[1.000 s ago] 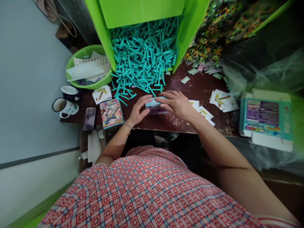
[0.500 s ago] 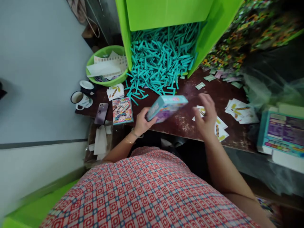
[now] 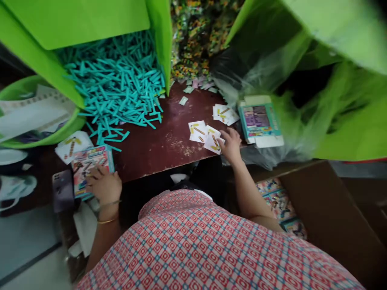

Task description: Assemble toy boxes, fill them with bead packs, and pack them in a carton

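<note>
My left hand [image 3: 104, 183] lies with spread fingers on a small printed box [image 3: 83, 175] at the table's left edge. A purple phone [image 3: 63, 191] is just left of that box. My right hand [image 3: 231, 146] rests by the front edge, its fingers apart at the edge of white printed cards [image 3: 211, 139]; nothing shows in its grasp. Just right of it lies an open-flapped teal box [image 3: 260, 121] with a purple panel. Another small stack of cards [image 3: 225, 114] lies behind my right hand.
A green bin [image 3: 157, 48] spills teal T-shaped sticks [image 3: 121, 88] onto the dark red table [image 3: 151, 155]. To the left stands a green basin [image 3: 72, 121] with paper sheets. Small packets [image 3: 189, 89] lie at the back. A cardboard carton [image 3: 326, 201] holds printed boxes at lower right.
The view has swung right. My left hand has put the printed box down at the left, where the other one lay. My right hand has lowered to the cards.
</note>
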`<state>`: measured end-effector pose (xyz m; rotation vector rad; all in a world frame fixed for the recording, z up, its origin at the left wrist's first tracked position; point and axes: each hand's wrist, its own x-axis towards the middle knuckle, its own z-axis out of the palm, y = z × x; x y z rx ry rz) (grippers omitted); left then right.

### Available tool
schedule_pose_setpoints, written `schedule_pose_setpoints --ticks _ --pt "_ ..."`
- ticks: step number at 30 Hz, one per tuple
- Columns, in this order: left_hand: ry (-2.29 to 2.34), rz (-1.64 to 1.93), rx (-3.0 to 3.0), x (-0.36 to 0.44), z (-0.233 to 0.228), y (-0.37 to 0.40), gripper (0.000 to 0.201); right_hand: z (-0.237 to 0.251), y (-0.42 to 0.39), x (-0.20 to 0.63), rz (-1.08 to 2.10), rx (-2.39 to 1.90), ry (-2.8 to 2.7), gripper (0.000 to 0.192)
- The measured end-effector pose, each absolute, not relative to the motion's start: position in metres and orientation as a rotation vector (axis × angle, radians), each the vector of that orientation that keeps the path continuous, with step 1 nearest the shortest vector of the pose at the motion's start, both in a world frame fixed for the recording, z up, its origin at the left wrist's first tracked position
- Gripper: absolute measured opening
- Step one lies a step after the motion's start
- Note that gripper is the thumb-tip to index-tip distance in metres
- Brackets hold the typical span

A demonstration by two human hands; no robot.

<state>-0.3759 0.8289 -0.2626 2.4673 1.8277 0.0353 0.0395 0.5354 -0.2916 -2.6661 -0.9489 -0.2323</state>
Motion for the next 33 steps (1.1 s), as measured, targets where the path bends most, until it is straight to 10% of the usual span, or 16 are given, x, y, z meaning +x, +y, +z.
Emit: schedule_pose_setpoints --ticks 6,14,22,33 --pt "1.557 0.229 2.581 -0.358 -0.259 0.841 0.068 -0.255 0.485 0.116 -0.287 -3.022 -0.375 0.073" --pt "0.663 0.008 2.574 -0.281 -0.267 0.787 0.056 -0.246 0.491 0.128 -0.168 -3.027 -0.508 0.043" --pt "0.441 -0.229 2.527 -0.275 -0.269 0.772 0.055 -0.235 0.546 0.162 -0.023 -3.098 -0.252 0.085" --pt "0.366 0.144 1.691 -0.268 -0.264 0.765 0.080 -0.155 0.586 0.051 -0.471 -2.764 -0.787 0.042"
